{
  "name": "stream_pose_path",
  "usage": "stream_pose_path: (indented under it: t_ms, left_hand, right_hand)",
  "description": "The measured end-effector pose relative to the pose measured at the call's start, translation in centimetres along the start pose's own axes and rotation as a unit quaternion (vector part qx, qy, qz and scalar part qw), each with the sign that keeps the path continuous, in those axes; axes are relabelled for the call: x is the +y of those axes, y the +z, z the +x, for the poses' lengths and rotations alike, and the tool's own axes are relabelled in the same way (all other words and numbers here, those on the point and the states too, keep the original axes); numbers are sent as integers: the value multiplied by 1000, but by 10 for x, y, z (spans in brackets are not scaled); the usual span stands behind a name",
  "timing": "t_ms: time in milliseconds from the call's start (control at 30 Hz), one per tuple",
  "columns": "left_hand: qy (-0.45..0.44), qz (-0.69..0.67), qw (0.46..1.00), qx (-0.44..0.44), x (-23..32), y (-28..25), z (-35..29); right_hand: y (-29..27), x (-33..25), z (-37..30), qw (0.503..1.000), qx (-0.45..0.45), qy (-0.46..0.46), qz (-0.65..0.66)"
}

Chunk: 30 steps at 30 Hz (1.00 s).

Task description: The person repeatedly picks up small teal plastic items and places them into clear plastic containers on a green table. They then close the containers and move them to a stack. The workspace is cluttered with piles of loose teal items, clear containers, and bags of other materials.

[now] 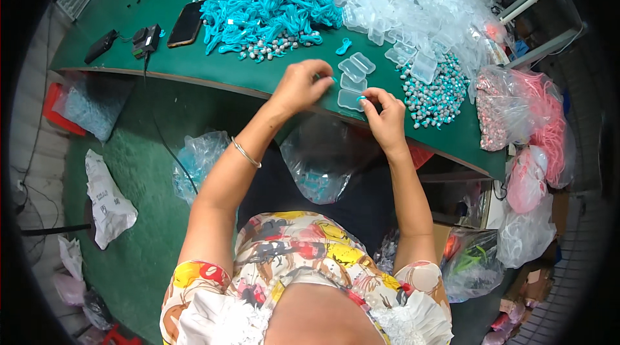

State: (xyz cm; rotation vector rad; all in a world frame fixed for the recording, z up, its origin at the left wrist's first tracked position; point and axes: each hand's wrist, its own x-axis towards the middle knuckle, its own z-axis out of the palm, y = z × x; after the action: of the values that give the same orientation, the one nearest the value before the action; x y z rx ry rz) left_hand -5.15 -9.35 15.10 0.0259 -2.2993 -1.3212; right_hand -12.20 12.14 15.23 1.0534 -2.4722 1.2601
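My left hand (302,85) is closed, its fingers curled at the table's front edge. A speck of teal shows at its fingertips, too small to name. My right hand (385,116) pinches a small teal-tipped plug (361,98) between thumb and forefinger, over an open clear plastic case (349,100). Just beyond lies another open clear case (352,70). Farther back is a small looped teal cord (343,47). To the right of my right hand spreads a heap of small grey-and-teal plugs (434,101), with a clear case (423,67) resting on it.
A big pile of teal cords (271,6) covers the far middle of the green table (174,64). Clear cases (413,3) are heaped at the far right. A phone (185,24) and a black device (146,41) lie left. Bags of pink cords (539,112) hang beside the right edge.
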Motion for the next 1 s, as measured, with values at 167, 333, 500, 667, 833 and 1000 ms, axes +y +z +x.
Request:
stream_pose_path:
  t_ms: [167, 333, 500, 667, 833, 1000]
  left_hand:
    - [47, 65, 997, -23, 14, 30, -14]
    - [41, 130, 990, -24, 15, 31, -15]
    - [49, 138, 989, -33, 25, 24, -18]
    - [62, 151, 985, -63, 19, 27, -14]
    - [67, 132, 988, -47, 15, 23, -19]
    - [73, 117, 990, -35, 10, 26, -21]
  right_hand:
    - [17, 0, -2, 991, 43, -64, -113]
    - [8, -8, 5, 979, 25, -104, -175]
    - [10, 5, 64, 978, 26, -136, -157]
    - [41, 30, 132, 949, -83, -187, -238]
    - [45, 28, 164, 916, -216, -165, -296]
    - [4, 19, 124, 979, -127, -151, -56]
